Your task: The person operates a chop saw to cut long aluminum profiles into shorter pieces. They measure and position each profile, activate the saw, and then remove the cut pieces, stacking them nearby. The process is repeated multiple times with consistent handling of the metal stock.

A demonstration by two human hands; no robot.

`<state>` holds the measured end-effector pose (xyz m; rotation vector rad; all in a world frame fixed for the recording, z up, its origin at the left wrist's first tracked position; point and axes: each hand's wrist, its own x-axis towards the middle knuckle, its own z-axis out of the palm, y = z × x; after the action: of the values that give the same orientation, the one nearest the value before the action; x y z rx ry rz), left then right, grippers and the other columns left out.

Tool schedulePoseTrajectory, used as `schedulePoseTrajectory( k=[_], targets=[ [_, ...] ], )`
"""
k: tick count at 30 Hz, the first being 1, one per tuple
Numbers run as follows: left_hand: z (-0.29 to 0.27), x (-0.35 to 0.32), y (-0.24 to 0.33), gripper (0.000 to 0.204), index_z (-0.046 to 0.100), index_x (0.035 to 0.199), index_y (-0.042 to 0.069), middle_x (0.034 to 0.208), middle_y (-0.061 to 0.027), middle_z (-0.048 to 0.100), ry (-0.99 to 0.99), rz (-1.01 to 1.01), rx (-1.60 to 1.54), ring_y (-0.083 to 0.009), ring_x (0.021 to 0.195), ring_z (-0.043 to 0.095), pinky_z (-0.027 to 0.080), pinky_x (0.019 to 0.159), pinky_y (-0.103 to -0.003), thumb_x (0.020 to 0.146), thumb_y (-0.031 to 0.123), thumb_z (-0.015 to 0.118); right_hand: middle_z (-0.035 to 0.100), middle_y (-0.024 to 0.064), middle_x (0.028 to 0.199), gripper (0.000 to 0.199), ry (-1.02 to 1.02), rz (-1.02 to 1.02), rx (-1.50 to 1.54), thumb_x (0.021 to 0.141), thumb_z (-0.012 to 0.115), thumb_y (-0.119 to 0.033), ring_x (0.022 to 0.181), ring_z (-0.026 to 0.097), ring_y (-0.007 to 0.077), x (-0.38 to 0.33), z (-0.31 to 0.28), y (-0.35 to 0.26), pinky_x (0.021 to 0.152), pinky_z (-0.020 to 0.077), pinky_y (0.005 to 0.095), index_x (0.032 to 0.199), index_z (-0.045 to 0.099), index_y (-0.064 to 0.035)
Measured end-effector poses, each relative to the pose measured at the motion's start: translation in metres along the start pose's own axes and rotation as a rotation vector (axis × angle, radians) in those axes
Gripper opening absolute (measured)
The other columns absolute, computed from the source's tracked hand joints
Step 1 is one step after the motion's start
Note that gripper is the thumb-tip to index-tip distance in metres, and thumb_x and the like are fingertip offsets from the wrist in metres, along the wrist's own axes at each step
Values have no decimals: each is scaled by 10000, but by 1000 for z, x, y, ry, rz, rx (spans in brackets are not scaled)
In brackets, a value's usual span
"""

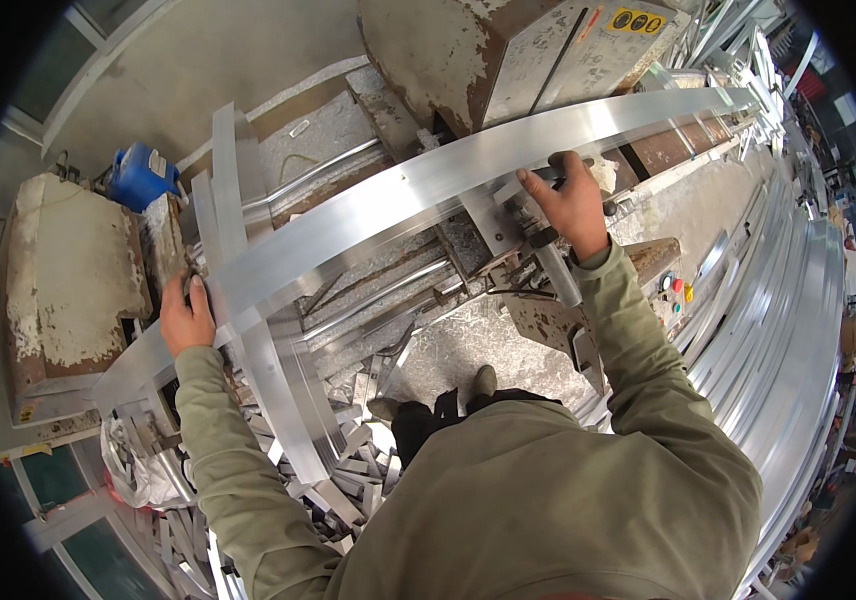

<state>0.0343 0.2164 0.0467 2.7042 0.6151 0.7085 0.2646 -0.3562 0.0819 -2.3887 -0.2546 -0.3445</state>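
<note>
A long, wide, silver aluminium profile [398, 192] lies across the machine bed from lower left to upper right. My left hand [188, 318] is closed on its left part, beside a worn machine housing [66, 285]; some of the fingers are hidden. Farther along, my right hand [570, 205] grips the near edge with thumb and curled fingers, just above a metal clamp assembly [496, 225]. Under my left hand's side of the profile, several shorter aluminium profiles [293, 425] run crosswise.
A large chipped machine housing [438, 55] stands behind the profile. Push buttons [678, 287] sit on the right. Long profiles [783, 330] are stacked at far right, and offcuts [348, 480] pile up near my feet. A blue canister [141, 175] stands at the left.
</note>
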Motion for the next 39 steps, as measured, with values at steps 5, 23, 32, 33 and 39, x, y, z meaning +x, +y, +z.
schedulePoseTrajectory(
  k=[5, 23, 32, 33, 39],
  targets=[
    [3, 1, -1, 431, 707, 1337, 25, 1311, -212, 729, 7, 8, -8, -432, 1203, 683, 539, 1026, -481, 1090, 364, 606, 709, 290, 1124, 709, 29, -77, -6, 869, 889, -494, 1005, 707, 436, 0, 9, 1, 887, 580, 489, 1220, 650, 73],
    [5, 1, -5, 433, 701, 1334, 3, 1329, -220, 720, 10, 6, -15, -429, 1222, 678, 529, 1042, -479, 1088, 347, 608, 680, 64, 970, 425, -159, 481, 855, 1014, 732, -419, 785, 668, 147, 10, -22, 79, 753, 622, 345, 1148, 650, -24],
    [4, 1, 1, 400, 695, 1326, 11, 1301, -203, 719, 45, -1, -51, -413, 1208, 674, 529, 1039, -466, 1095, 325, 605, 660, 29, 862, 438, -386, 647, 1035, 1045, 589, -543, 695, 614, 167, 45, 26, 132, 640, 589, 368, 1133, 657, -119],
    [4, 1, 1, 399, 696, 1323, 11, 1299, -202, 719, 53, 4, -57, -412, 1203, 675, 530, 1037, -464, 1095, 325, 605, 672, 27, 870, 435, -400, 594, 1078, 1055, 567, -533, 729, 629, 177, 46, 29, 133, 628, 568, 365, 1109, 668, -113],
    [6, -1, -3, 392, 699, 1312, 6, 1282, -201, 726, 43, -16, -20, -407, 1182, 688, 539, 1016, -462, 1101, 323, 605, 662, 28, 876, 376, -343, 523, 1070, 1094, 523, -460, 749, 638, 199, 48, 31, 132, 640, 527, 355, 1062, 675, -117]
  ],
)
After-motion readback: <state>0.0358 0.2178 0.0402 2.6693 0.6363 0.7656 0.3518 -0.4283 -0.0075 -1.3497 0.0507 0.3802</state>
